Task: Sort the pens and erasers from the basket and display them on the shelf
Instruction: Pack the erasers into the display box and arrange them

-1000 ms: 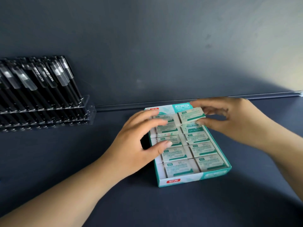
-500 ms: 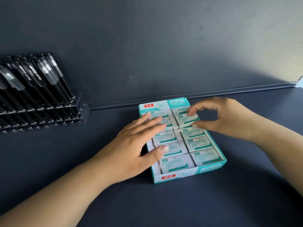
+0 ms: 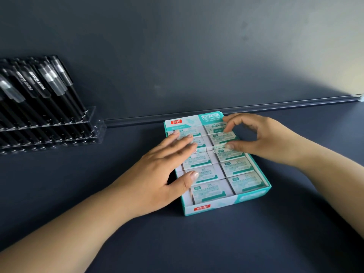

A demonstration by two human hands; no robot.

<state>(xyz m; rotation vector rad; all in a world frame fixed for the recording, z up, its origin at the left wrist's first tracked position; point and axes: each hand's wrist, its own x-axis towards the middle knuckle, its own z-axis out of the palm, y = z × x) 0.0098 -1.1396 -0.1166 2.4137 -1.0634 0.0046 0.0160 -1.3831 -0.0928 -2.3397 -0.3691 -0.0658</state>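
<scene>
While I take the eraser box (image 3: 226,204) as my landmark, I start well to its left, where a clear pen rack (image 3: 51,127) stands against the back wall, tiered so the black pens (image 3: 65,95) lean and show their caps. I cannot count the pens; they overlap and run off frame. Over the box's left column lies the left hand (image 3: 157,174), fingers straight and flat on the erasers, in my judgement to keep that column seated. I count ten wrapped erasers, two columns of five. At the box's far right, the right hand (image 3: 262,138) pinches one eraser (image 3: 222,137) between thumb and forefinger, second from the back, probably to seat it level. No basket is in view.
</scene>
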